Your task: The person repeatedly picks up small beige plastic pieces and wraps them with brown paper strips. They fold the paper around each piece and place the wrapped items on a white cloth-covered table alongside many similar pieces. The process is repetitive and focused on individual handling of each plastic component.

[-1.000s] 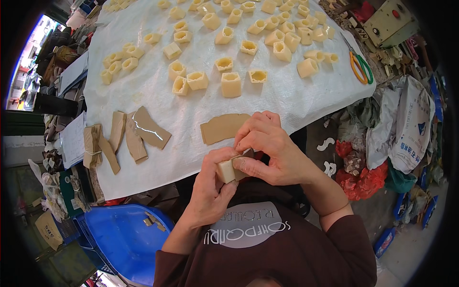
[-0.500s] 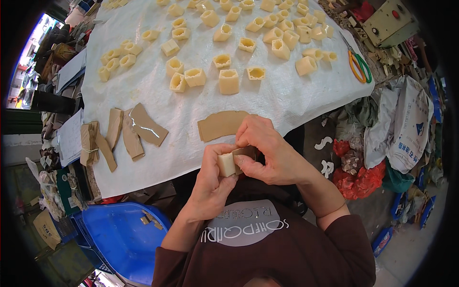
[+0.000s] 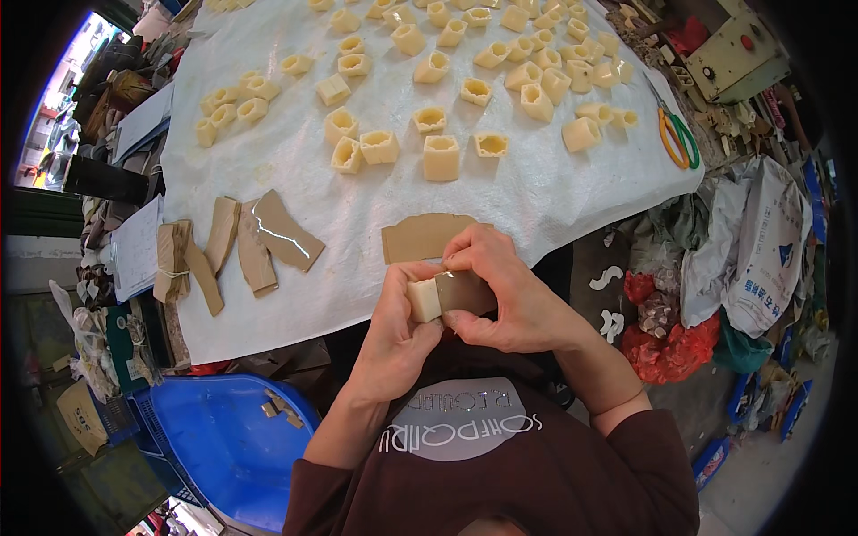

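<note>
A cream-coloured block [image 3: 424,301] sits between the fingers and thumb of my left hand [image 3: 391,335], in front of my chest. My right hand [image 3: 511,299] pinches a thin, shiny brown piece of sheet [image 3: 466,291] between forefinger and thumb. The sheet's left edge meets the block's side. My fingertips hide parts of both. Just beyond my hands, a flat brown cardboard-like piece [image 3: 420,237] with a curved top edge lies on the white cloth [image 3: 349,295].
Several hollow cream blocks [image 3: 441,159] stand across the cloth. To the left lie brown cut pieces [image 3: 286,232] and a tied brown bundle [image 3: 170,263]. Scissors [image 3: 677,138] with orange and green handles rest at right. A blue tub [image 3: 237,456] stands lower left, red bags [image 3: 670,344] right.
The brown sheet in my right hand has turned, so more of its face shows beside the block. My right hand has shifted slightly right and down. The whole view has moved a little.
</note>
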`<action>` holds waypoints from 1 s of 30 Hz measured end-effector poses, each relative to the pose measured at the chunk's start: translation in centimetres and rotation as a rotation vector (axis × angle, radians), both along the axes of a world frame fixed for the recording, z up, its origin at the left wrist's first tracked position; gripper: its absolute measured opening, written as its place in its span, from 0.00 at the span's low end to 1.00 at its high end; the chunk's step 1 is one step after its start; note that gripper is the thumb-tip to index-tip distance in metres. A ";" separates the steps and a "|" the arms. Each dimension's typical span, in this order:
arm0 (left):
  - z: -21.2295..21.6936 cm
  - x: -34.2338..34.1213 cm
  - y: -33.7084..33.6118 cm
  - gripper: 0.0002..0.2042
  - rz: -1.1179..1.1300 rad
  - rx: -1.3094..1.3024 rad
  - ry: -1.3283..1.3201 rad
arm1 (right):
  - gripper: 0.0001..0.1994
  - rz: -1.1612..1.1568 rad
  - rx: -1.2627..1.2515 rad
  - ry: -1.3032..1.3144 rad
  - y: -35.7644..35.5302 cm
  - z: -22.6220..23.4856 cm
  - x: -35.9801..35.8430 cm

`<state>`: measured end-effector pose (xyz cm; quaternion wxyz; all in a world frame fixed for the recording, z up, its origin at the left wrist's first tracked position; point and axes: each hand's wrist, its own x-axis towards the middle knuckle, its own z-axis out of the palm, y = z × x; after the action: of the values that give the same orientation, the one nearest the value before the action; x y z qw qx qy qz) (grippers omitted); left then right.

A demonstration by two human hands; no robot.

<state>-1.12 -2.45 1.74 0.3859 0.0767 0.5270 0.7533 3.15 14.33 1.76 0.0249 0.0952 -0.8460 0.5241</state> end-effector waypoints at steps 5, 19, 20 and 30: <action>0.7 -0.6 0.0 0.23 -0.015 0.088 0.042 | 0.28 -0.045 0.017 0.134 -0.1 -0.3 -0.3; -1.2 -1.4 -1.0 0.10 0.243 0.148 0.437 | 0.19 0.007 0.029 0.333 -3.7 -1.9 2.7; -1.0 -1.3 -1.0 0.10 0.240 0.167 0.383 | 0.20 -0.006 -0.229 0.057 -3.6 -2.4 2.4; -1.5 -0.7 -1.2 0.12 0.250 0.167 0.251 | 0.15 -0.070 -1.210 -0.264 -2.2 -2.3 0.5</action>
<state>-1.82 -3.69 0.29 0.2129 0.1356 0.5121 0.8210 3.68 12.11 -0.50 -0.0132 -0.0294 -0.3977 0.9170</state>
